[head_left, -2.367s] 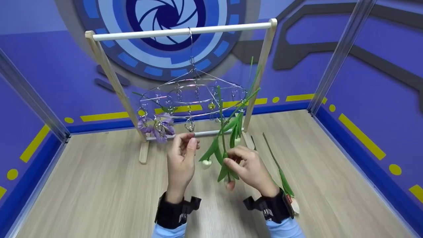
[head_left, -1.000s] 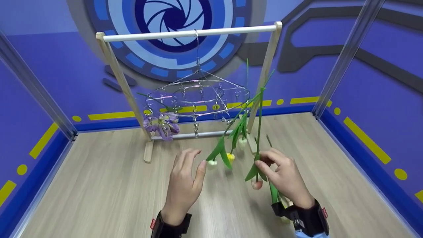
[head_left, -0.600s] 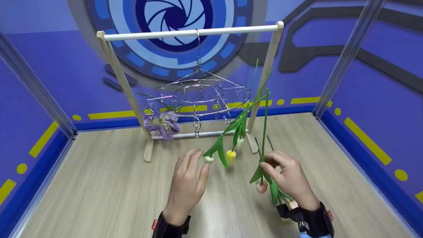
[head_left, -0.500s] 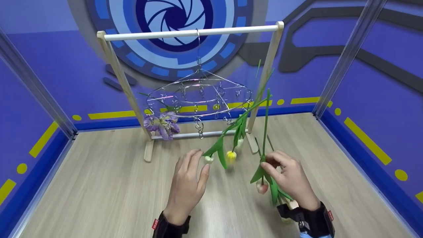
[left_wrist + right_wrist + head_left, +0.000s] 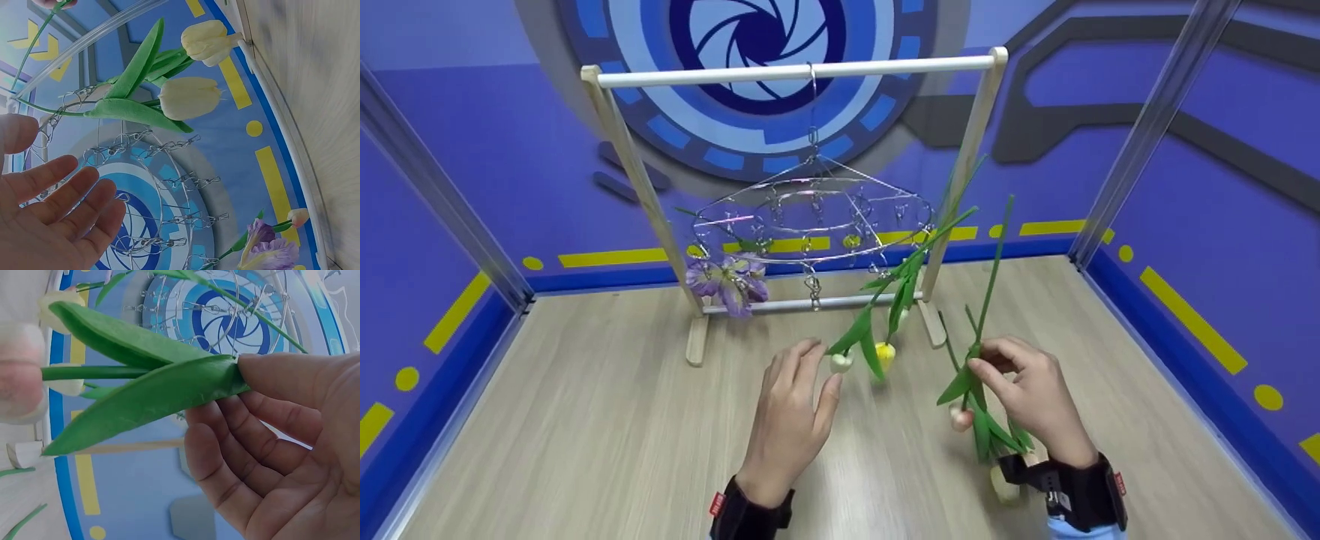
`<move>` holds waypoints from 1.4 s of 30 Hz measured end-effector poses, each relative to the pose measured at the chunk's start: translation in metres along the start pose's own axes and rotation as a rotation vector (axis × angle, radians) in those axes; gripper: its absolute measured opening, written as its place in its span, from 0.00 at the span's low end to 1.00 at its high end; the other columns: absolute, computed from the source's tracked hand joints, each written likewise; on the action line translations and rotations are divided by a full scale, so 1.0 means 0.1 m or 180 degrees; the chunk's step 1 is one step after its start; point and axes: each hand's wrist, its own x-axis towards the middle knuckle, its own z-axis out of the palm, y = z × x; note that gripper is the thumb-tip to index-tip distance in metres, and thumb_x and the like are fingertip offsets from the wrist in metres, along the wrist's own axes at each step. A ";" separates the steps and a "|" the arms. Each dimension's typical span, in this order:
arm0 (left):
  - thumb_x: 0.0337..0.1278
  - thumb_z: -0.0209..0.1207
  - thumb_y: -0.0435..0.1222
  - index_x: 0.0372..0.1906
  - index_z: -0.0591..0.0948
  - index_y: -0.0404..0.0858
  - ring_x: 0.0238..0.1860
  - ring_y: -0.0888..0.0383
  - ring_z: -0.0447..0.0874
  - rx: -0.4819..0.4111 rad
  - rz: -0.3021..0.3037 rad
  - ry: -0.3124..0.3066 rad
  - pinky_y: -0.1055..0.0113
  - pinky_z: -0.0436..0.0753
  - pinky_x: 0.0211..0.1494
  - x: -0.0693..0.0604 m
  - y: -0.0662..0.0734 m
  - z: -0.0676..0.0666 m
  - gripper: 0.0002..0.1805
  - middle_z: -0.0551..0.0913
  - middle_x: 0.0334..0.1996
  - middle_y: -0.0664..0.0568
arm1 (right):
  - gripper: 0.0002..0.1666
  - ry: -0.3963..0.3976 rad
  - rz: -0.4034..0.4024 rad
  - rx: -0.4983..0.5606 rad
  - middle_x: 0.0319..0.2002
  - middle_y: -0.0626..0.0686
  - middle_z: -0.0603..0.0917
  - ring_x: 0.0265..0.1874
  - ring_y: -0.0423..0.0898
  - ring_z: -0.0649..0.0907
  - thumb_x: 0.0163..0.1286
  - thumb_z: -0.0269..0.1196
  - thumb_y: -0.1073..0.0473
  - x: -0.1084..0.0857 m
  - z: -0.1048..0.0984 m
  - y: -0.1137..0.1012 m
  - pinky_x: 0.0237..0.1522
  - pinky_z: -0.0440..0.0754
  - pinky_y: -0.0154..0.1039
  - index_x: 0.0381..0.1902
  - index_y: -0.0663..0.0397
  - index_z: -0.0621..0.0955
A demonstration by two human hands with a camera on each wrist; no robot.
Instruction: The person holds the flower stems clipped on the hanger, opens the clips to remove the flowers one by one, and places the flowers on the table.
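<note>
Right hand: The right hand [image 5: 1035, 394] is closed in a pinch on the pink-tipped tulip [image 5: 163, 391], at the base of its leaves; by the right wrist view, the thumb and the fingertips are used.
Pink-tipped tulip: It is held bloom down, stem up and leaning to the right, above the table [image 5: 645, 420] and to the right of the wire hanger [image 5: 813, 139].
Left hand: Nothing is held by the left hand [image 5: 791, 416]; its fingers are relaxed and spread, just beside the white tulip [image 5: 841, 362]. Whether its leaf is touched cannot be told.
Hanger: It is hung from the white rail [image 5: 885, 68]. At its right side the white tulip and the yellow tulip [image 5: 885, 354] are seen hanging, with leaves crowded; at its left, the purple flower [image 5: 727, 281].
Loose stems: Under the right wrist, tulips [image 5: 1003, 484] are seen on the table.
Good handling: A light pinch at the leaf base is advised, so that the leaves are not bent. The long stem end should be watched, since the crossed stems could be caught by it. The free left hand would be well used for steadying the hanger, which probably swings easily.
</note>
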 end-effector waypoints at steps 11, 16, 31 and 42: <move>0.68 0.65 0.36 0.57 0.81 0.29 0.57 0.45 0.80 0.0069 0.0064 -0.0012 0.49 0.79 0.59 -0.01 -0.02 0.04 0.19 0.81 0.55 0.40 | 0.07 -0.0102 0.0309 -0.0059 0.33 0.44 0.86 0.30 0.39 0.84 0.66 0.71 0.69 0.00 -0.04 0.08 0.36 0.79 0.29 0.41 0.55 0.88; 0.71 0.62 0.38 0.58 0.81 0.29 0.58 0.45 0.80 0.0064 0.0023 -0.0072 0.49 0.79 0.60 -0.02 -0.03 0.04 0.20 0.81 0.56 0.40 | 0.07 -0.0230 0.0489 -0.0029 0.34 0.47 0.86 0.31 0.39 0.84 0.68 0.69 0.68 0.02 -0.03 0.10 0.37 0.81 0.31 0.42 0.56 0.88; 0.69 0.64 0.35 0.58 0.81 0.29 0.58 0.44 0.80 0.0080 0.0015 -0.0048 0.48 0.79 0.59 -0.02 -0.05 0.03 0.18 0.81 0.56 0.39 | 0.06 -0.0715 0.1001 0.0089 0.32 0.51 0.87 0.28 0.45 0.86 0.72 0.66 0.67 0.04 0.03 0.13 0.30 0.83 0.33 0.45 0.61 0.86; 0.70 0.63 0.37 0.57 0.81 0.30 0.58 0.44 0.80 0.0095 0.0006 -0.0042 0.48 0.79 0.59 -0.03 -0.06 0.02 0.18 0.82 0.55 0.40 | 0.02 -0.0968 0.1153 0.0106 0.31 0.50 0.87 0.26 0.46 0.84 0.73 0.65 0.65 0.03 0.14 0.17 0.26 0.82 0.34 0.40 0.57 0.85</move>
